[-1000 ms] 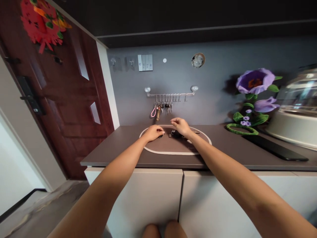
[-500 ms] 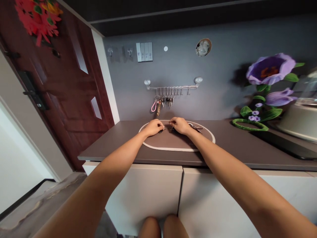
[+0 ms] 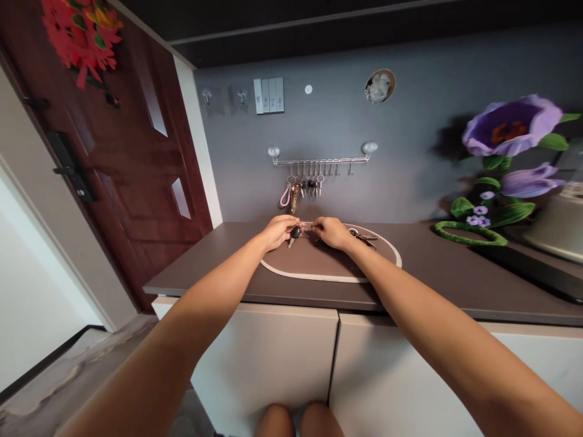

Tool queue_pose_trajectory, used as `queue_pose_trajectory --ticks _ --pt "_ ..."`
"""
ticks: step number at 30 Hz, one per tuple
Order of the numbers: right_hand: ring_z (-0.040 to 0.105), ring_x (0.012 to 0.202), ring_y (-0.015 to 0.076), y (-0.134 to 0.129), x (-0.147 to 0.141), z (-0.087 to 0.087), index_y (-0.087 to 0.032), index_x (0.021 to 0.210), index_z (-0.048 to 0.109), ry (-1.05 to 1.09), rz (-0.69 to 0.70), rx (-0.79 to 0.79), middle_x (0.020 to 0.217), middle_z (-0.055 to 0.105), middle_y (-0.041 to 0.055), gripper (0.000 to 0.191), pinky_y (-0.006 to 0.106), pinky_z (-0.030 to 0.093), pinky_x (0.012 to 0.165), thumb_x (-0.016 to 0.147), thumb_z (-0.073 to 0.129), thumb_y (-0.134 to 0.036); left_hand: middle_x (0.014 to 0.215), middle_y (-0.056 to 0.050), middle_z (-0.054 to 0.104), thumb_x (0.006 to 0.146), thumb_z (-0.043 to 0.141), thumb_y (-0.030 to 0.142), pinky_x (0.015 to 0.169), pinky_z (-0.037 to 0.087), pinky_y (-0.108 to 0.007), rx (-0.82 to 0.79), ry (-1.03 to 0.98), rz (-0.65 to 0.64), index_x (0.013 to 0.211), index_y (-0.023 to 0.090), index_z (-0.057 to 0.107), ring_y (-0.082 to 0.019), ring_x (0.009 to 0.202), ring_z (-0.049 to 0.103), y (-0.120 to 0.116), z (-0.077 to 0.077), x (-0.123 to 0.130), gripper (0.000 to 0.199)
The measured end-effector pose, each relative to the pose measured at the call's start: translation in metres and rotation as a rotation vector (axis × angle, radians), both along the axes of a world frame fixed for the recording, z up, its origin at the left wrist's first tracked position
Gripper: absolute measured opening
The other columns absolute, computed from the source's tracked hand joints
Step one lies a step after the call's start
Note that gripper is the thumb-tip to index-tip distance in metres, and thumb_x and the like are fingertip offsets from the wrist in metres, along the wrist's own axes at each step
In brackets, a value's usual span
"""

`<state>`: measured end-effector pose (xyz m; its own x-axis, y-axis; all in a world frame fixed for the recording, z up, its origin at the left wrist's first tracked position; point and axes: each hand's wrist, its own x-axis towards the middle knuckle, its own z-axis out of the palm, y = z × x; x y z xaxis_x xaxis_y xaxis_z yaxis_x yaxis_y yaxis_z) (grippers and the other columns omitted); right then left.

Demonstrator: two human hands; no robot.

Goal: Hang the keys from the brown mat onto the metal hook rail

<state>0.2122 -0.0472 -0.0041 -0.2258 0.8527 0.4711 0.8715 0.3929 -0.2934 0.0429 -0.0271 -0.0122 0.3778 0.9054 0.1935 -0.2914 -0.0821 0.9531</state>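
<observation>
My left hand [image 3: 279, 232] pinches a key [image 3: 295, 233] with a round black head, its metal blade pointing down over the oval brown mat [image 3: 296, 267]. Close by on the right, my right hand [image 3: 332, 232] is closed, thumb and fingertips together. What it holds is mostly hidden; something thin and chain-like seems to lie between the two hands, too small to make out. Beyond my right wrist, a bunch of keys [image 3: 365, 238] with a ring rests on the mat. Above the hands, a clear hook rack [image 3: 321, 161] carries several keys [image 3: 313, 187] and a pink loop [image 3: 285, 196].
A dark countertop [image 3: 218, 261] bears the mat. Purple plush flowers [image 3: 512, 127] with a green ring base [image 3: 469, 235] stand at the right, beside a pale rounded appliance [image 3: 553, 218]. A dark overhead cabinet [image 3: 319, 30] juts out above. The red-brown door [image 3: 136, 152] is at the left.
My left hand has lifted and turned slightly, so the black-headed key now shows plainly with its blade hanging down. My right hand stays almost in place. The view has shifted slightly.
</observation>
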Motion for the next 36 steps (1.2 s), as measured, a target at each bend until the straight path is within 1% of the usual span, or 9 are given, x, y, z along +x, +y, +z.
queue_pose_trajectory --ticks 2,7,10,13,18,23,27,31,36 --pt "0.058 0.077 0.0166 -0.001 -0.001 0.0 -0.018 0.084 0.064 0.008 0.016 0.019 0.085 0.066 0.007 0.015 0.023 0.038 0.069 0.076 0.052 -0.019 0.077 -0.01 0.064 0.076 0.049 0.008 0.072 0.049 -0.034 -0.038 -0.08 -0.035 0.074 0.008 0.052 -0.015 0.072 0.061 -0.003 0.003 0.0 0.004" --pt "0.056 0.069 0.0125 -0.006 -0.005 0.003 -0.018 0.087 0.058 0.116 0.075 0.092 0.08 0.064 0.0034 0.014 0.023 0.039 0.066 0.077 0.05 -0.023 0.076 -0.012 0.064 0.08 0.043 0.008 0.071 0.05 -0.032 -0.069 -0.196 -0.066 0.073 0.008 0.053 -0.016 0.071 0.063 -0.006 0.009 -0.002 0.012" --pt "0.055 0.067 0.0116 -0.009 -0.008 0.005 -0.018 0.085 0.055 0.207 0.097 0.117 0.077 0.063 0.002 0.013 0.023 0.04 0.065 0.077 0.049 -0.025 0.079 -0.013 0.065 0.081 0.043 0.01 0.073 0.049 -0.034 -0.067 -0.255 -0.101 0.076 0.008 0.054 -0.017 0.074 0.063 -0.003 0.009 -0.004 0.012" --pt "0.055 0.068 0.0113 -0.009 -0.011 0.005 -0.018 0.087 0.054 0.287 0.151 0.119 0.08 0.062 0.002 0.016 0.024 0.04 0.066 0.078 0.048 -0.03 0.081 -0.012 0.065 0.08 0.043 0.01 0.078 0.048 -0.036 -0.064 -0.295 -0.119 0.079 0.008 0.055 -0.017 0.078 0.063 0.001 0.008 -0.005 0.012" --pt "0.053 0.069 0.0109 -0.005 -0.014 0.001 -0.017 0.085 0.055 0.331 0.196 0.132 0.084 0.06 0.0035 0.018 0.025 0.041 0.068 0.077 0.05 -0.032 0.083 -0.011 0.066 0.08 0.043 0.009 0.079 0.047 -0.035 -0.053 -0.298 -0.124 0.08 0.009 0.056 -0.016 0.075 0.062 0.001 0.008 -0.004 0.013" --pt "0.052 0.072 0.0119 -0.002 -0.012 0.0 -0.017 0.082 0.058 0.372 0.222 0.145 0.083 0.057 0.004 0.016 0.027 0.041 0.072 0.075 0.052 -0.03 0.088 -0.013 0.065 0.081 0.043 0.01 0.08 0.047 -0.035 -0.035 -0.295 -0.149 0.081 0.009 0.055 -0.017 0.081 0.062 0.0 0.008 -0.004 0.012" --pt "0.052 0.077 0.0137 0.001 -0.009 0.0 -0.017 0.074 0.061 0.39 0.253 0.153 0.08 0.056 0.0038 0.017 0.029 0.04 0.076 0.075 0.052 -0.032 0.092 -0.013 0.064 0.081 0.044 0.01 0.082 0.046 -0.036 -0.023 -0.318 -0.165 0.08 0.01 0.054 -0.017 0.087 0.061 0.001 0.007 -0.003 0.01" --pt "0.052 0.076 0.014 0.007 -0.006 -0.001 -0.017 0.075 0.057 0.537 0.276 0.126 0.081 0.057 0.0032 0.018 0.029 0.04 0.075 0.074 0.052 -0.035 0.09 -0.01 0.063 0.08 0.047 0.01 0.085 0.045 -0.038 -0.016 -0.32 -0.169 0.077 0.01 0.054 -0.016 0.087 0.06 0.001 0.005 -0.002 0.008" --pt "0.052 0.073 0.0125 0.006 -0.006 0.002 -0.018 0.077 0.052 0.735 0.346 0.064 0.077 0.057 0.0004 0.02 0.028 0.04 0.074 0.073 0.052 -0.037 0.085 -0.007 0.061 0.077 0.052 0.011 0.082 0.046 -0.037 -0.016 -0.277 -0.177 0.074 0.011 0.055 -0.014 0.082 0.059 -0.003 0.003 0.001 0.004"
